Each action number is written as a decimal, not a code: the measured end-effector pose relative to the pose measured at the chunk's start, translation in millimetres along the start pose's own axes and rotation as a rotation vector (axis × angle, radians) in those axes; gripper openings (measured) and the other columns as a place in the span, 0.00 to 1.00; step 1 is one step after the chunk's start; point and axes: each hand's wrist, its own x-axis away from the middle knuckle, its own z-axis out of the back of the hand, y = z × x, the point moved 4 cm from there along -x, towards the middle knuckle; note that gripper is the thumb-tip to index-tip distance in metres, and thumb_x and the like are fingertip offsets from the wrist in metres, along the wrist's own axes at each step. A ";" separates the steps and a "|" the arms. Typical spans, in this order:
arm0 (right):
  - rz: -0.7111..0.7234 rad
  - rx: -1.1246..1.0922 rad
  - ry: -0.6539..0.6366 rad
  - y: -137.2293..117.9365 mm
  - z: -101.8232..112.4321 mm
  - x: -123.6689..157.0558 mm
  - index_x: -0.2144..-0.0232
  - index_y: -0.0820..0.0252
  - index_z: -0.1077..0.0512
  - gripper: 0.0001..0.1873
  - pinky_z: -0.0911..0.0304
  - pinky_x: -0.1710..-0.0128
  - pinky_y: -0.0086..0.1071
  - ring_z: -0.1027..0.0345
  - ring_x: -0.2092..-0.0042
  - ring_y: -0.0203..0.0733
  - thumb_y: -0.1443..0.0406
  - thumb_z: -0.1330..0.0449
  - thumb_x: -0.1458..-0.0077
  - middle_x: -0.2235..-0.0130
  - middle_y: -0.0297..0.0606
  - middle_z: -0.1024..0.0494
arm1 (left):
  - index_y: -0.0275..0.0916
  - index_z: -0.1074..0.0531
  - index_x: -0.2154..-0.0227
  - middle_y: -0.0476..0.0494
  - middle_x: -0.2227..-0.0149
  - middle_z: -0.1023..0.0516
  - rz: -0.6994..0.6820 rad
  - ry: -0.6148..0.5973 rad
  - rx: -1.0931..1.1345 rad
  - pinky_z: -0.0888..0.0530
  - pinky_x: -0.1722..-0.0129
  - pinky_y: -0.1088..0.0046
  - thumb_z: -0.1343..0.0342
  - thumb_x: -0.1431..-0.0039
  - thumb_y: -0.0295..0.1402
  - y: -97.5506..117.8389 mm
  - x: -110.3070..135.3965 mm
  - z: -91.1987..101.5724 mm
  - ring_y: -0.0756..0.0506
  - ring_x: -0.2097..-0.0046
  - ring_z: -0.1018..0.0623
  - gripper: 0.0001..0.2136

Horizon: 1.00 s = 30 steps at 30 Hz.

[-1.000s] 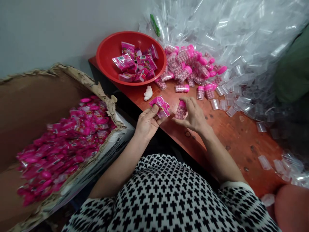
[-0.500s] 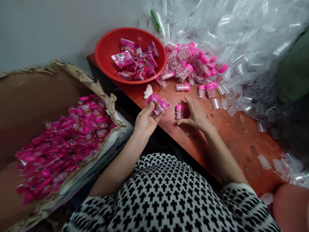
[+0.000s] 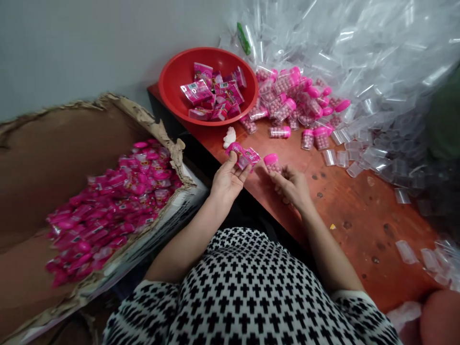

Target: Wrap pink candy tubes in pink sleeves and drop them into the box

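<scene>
My left hand (image 3: 228, 179) pinches a small pink printed packet (image 3: 244, 155) just above the near edge of the red-brown table (image 3: 352, 211). My right hand (image 3: 293, 184) is closed round a small clear bottle of pink beads with a pink cap (image 3: 272, 163), holding it upright close beside the packet. A heap of similar filled bottles (image 3: 293, 98) lies further back on the table. A red bowl (image 3: 172, 81) with several pink packets stands at the table's far left corner.
A torn cardboard box (image 3: 53, 143) full of pink packed items (image 3: 111, 206) sits low on the left. Empty clear bottles (image 3: 362, 153) and big clear bags of them fill the back right. A small white lump (image 3: 229, 137) lies near the bowl.
My right hand let the bottle stand on the table half a second ago, and now grips it again, lifted next to the packet. The view shifted slightly.
</scene>
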 end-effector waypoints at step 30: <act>0.127 -0.445 0.024 -13.3 -44.8 26.5 0.66 0.57 0.35 0.14 0.40 0.82 0.23 0.36 0.81 0.29 0.56 0.37 0.46 0.77 0.25 0.28 | 0.33 0.27 0.70 0.47 0.73 0.22 -0.106 -0.347 -0.181 0.24 0.65 0.76 0.31 0.55 0.36 -8.0 12.6 -17.3 0.51 0.72 0.22 0.15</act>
